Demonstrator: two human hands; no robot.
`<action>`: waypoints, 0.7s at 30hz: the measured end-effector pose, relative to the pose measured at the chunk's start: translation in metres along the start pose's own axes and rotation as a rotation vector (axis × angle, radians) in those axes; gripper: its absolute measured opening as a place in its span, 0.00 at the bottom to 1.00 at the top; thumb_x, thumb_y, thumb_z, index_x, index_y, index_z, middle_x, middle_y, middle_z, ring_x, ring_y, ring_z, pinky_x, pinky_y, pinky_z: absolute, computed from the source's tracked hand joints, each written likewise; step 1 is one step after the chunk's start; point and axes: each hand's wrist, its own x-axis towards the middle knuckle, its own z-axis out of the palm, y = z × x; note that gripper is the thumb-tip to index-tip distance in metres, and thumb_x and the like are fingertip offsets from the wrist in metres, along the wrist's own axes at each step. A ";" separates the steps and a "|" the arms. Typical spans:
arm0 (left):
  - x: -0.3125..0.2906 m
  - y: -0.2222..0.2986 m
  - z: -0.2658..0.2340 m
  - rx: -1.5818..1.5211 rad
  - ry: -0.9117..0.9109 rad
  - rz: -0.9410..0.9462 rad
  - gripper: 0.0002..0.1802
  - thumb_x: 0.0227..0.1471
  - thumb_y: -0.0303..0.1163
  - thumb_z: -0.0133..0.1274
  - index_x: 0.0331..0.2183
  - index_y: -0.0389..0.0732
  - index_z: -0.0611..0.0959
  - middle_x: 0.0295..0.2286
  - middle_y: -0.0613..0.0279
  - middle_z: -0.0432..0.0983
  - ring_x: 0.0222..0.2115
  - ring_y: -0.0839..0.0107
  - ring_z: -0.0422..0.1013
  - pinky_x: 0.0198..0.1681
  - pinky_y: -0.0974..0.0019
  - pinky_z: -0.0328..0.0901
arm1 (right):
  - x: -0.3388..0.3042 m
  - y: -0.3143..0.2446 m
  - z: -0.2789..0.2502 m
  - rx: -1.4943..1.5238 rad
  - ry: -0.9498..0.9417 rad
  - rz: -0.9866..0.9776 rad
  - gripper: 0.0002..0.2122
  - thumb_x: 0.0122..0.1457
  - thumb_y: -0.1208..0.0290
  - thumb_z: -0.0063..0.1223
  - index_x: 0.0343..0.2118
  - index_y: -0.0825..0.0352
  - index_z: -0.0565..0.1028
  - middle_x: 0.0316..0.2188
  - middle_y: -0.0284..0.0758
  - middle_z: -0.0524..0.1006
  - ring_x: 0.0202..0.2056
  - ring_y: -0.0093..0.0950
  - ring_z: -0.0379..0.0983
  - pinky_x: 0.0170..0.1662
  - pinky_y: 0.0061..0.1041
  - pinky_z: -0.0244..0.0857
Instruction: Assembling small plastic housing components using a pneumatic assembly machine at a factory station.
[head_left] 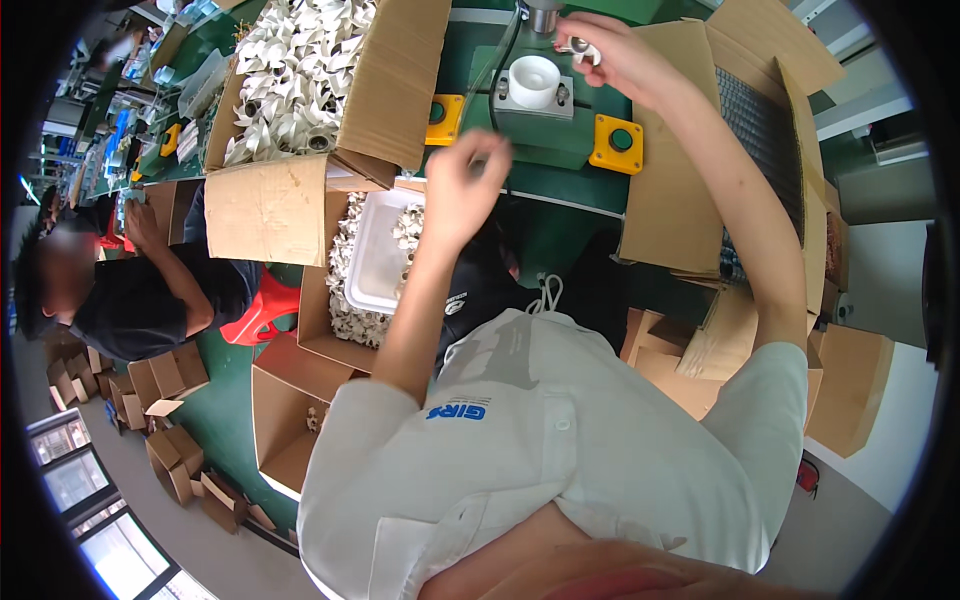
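- Sitting nearest the torso, the white tub point(372, 255) rests on small pale parts inside a carton point(315, 318), just below the left forearm's side.
- The left hand point(463, 190) hangs above the front edge of the green tabletop point(582, 186), fingers curled in; a dark spot shows between them, but blur hides whether its grip holds anything.
- Two yellow button boxes stand apart, the left one point(446, 118) just beyond the left hand, the right one point(617, 143) below the right wrist.
- Between and beyond them, the white round cup point(534, 82) sits upright on a bolted metal plate point(522, 106), its opening facing up. It lies ahead and to the right of the left hand.
- The right hand point(630, 62) is nearer to the cup, reaching past its right side; its grip is narrow, fingertips closed around a white bladed part point(584, 50).
- That part is to the right of the cup and slightly farther out, apart from it. It looks compact, and its long axis cannot be told.
- Farthest, the metal spindle point(541, 16) hangs beyond the cup, just left of the right fingertips.
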 end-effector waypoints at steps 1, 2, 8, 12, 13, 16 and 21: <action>-0.033 -0.021 -0.013 0.013 0.089 -0.101 0.06 0.49 0.27 0.55 0.28 0.34 0.82 0.23 0.60 0.79 0.21 0.70 0.70 0.30 0.70 0.66 | 0.004 -0.004 0.014 0.132 0.017 0.095 0.14 0.63 0.59 0.47 0.29 0.65 0.74 0.22 0.32 0.72 0.19 0.21 0.64 0.21 0.19 0.57; -0.058 -0.048 -0.025 0.027 0.177 -0.203 0.06 0.49 0.27 0.55 0.29 0.34 0.82 0.24 0.60 0.79 0.22 0.70 0.70 0.30 0.70 0.67 | 0.009 -0.008 0.025 0.263 0.035 0.193 0.14 0.63 0.62 0.44 0.29 0.66 0.75 0.21 0.34 0.73 0.18 0.23 0.64 0.21 0.20 0.57; -0.114 -0.208 -0.064 -0.578 0.801 -0.721 0.20 0.56 0.30 0.49 0.50 0.36 0.72 0.42 0.51 0.69 0.37 0.61 0.70 0.46 0.57 0.72 | 0.028 -0.010 0.040 0.560 -0.029 0.248 0.17 0.67 0.63 0.32 0.27 0.63 0.73 0.21 0.34 0.71 0.17 0.22 0.60 0.19 0.21 0.52; -0.130 -0.282 -0.098 -0.562 0.828 -0.833 0.24 0.54 0.28 0.49 0.53 0.37 0.69 0.47 0.49 0.64 0.39 0.59 0.69 0.47 0.54 0.72 | 0.024 -0.022 0.063 0.437 0.084 0.252 0.17 0.68 0.64 0.31 0.28 0.63 0.73 0.24 0.35 0.72 0.18 0.22 0.60 0.20 0.20 0.54; -0.131 -0.289 -0.103 -0.567 0.830 -0.869 0.25 0.53 0.28 0.49 0.54 0.37 0.68 0.48 0.48 0.63 0.40 0.58 0.69 0.47 0.53 0.72 | 0.025 -0.024 0.066 0.388 0.128 0.248 0.17 0.68 0.65 0.31 0.29 0.63 0.73 0.24 0.35 0.72 0.18 0.22 0.61 0.20 0.20 0.55; -0.129 -0.278 -0.112 -0.452 0.826 -0.947 0.25 0.52 0.27 0.49 0.53 0.38 0.70 0.44 0.52 0.67 0.38 0.59 0.70 0.44 0.58 0.72 | 0.019 -0.024 0.061 0.338 0.133 0.192 0.16 0.68 0.64 0.31 0.31 0.64 0.74 0.25 0.36 0.73 0.20 0.23 0.63 0.21 0.20 0.57; -0.114 -0.127 -0.121 -0.067 -0.268 -0.923 0.17 0.54 0.25 0.50 0.47 0.38 0.78 0.36 0.59 0.76 0.33 0.69 0.72 0.38 0.70 0.68 | 0.019 -0.020 0.044 0.309 0.046 0.157 0.15 0.69 0.63 0.32 0.37 0.65 0.73 0.27 0.38 0.76 0.23 0.24 0.67 0.24 0.20 0.60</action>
